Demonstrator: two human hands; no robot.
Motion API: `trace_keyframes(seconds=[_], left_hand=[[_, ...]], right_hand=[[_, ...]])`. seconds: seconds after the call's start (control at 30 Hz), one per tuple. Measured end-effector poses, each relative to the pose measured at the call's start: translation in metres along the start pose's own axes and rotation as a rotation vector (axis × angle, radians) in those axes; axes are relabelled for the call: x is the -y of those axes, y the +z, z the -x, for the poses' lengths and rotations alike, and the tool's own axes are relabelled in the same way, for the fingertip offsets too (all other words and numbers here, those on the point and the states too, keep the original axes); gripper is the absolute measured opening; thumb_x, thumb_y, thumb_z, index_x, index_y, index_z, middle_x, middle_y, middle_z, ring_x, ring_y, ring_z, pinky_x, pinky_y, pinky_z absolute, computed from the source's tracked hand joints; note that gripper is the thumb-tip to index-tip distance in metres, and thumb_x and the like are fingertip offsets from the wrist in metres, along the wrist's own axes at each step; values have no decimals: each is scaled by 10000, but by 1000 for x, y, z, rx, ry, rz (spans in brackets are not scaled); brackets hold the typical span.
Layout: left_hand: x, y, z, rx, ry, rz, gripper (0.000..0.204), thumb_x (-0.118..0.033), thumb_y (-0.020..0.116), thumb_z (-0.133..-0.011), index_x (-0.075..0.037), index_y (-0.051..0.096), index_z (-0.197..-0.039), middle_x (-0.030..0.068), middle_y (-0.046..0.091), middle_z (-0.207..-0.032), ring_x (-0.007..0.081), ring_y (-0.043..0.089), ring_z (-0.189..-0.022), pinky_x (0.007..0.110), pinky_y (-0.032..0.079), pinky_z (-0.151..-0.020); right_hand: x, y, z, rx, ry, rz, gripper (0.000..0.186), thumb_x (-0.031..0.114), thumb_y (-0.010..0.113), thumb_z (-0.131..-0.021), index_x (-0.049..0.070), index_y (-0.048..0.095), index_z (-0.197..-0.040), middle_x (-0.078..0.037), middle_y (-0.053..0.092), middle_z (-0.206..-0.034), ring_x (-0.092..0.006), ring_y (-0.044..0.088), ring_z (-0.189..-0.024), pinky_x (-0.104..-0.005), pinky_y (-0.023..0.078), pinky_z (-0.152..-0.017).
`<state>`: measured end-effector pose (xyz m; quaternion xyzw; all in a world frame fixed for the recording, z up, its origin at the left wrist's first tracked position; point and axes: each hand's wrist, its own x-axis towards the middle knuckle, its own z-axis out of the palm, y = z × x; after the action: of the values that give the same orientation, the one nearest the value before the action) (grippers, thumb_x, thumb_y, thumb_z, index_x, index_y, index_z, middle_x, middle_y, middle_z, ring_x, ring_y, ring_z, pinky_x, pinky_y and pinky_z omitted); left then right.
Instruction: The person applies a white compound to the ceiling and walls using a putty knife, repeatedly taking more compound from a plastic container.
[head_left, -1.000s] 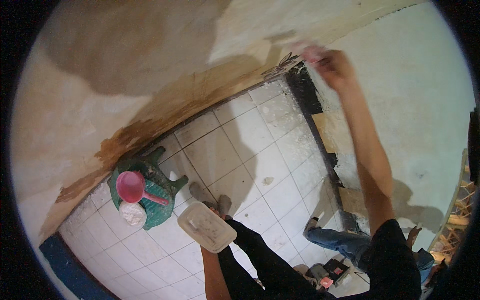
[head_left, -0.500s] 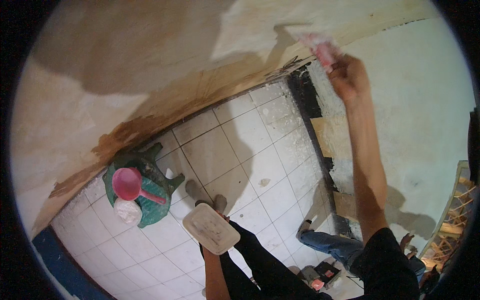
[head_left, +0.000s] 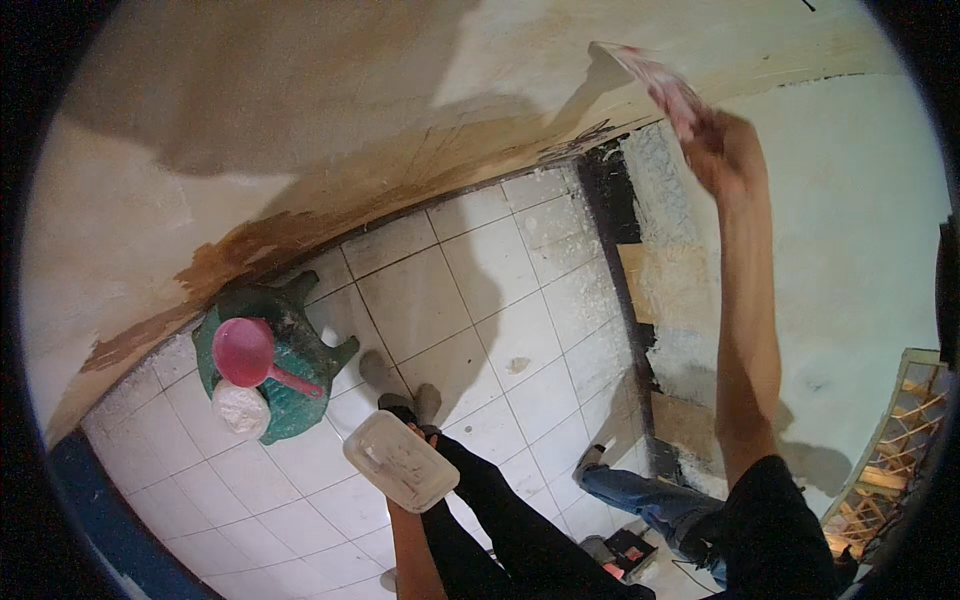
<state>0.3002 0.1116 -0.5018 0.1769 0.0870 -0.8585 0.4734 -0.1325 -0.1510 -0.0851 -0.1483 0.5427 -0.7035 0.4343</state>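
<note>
My right hand (head_left: 728,158) is raised at the upper right, its fingers closed round the handle of a putty knife (head_left: 672,90). The knife is blurred and looks pinkish red, and its thin blade end is at the beige wall (head_left: 500,60); whether it touches cannot be made out. Lower down, my left hand (head_left: 420,434) holds a shallow off-white rectangular plastic tub (head_left: 400,462) from below. Only some fingertips show past the tub's edge. Greyish smears mark the inside of the tub.
A green plastic stool (head_left: 300,340) stands by the wall at left, bearing a pink dipper (head_left: 243,352) and a round container of white paste (head_left: 240,410). White specks dot the tiled floor (head_left: 415,300). Another person's jeans leg (head_left: 640,492) and a tool box (head_left: 630,550) are lower right.
My right hand and the putty knife have moved right along the wall, the blade a little higher in view. The tub in my left hand sits slightly further left and the whole view has shifted a little.
</note>
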Motion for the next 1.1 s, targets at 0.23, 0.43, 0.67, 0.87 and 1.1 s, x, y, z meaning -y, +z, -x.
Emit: trace_keyframes(seconds=[0.23,0.43,0.67,0.87,1.1], left_hand=[[42,35,-29,-184,-108,124,514,-376,573,-908,-118,450,-1336,81,528,-1284,238,501,-1192,463,366,-1067],[40,10,-35,-99,-133,27,604,-210,736,-802,-128,450,-1327,72,554,-1207,230,507,-1169,392,401,-1030],[46,27,-60,-167,25,-913,465,-249,635,-865,-138,463,-1283,74,546,-1206,243,526,-1114,473,470,-949],[47,32,-68,-59,-170,41,450,-316,557,-907,-134,439,-1301,91,540,-1218,253,521,-1125,488,479,-939],[45,24,-73,-106,-161,22,450,-321,540,-916,-131,432,-1309,93,539,-1223,255,525,-1123,482,479,-942]], right_hand=[[-109,-155,-143,68,-83,339,308,37,368,-967,-100,476,-1221,-250,552,-1181,-367,573,-1069,-437,491,-951],[8,-63,-102,266,-444,1557,275,135,524,-947,-53,593,-1135,-147,636,-1138,-197,595,-970,-274,489,-852],[0,-55,-26,-99,-57,105,372,-23,361,-940,-176,375,-1279,-261,488,-1295,-332,546,-1149,-344,520,-960],[-84,-88,-127,-185,20,71,322,15,396,-958,-170,424,-1220,-239,521,-1207,-313,571,-1070,-386,534,-941],[62,-49,-89,45,-626,2065,396,184,585,-927,-120,551,-1179,-184,603,-1171,-227,592,-1041,-298,511,-911]])
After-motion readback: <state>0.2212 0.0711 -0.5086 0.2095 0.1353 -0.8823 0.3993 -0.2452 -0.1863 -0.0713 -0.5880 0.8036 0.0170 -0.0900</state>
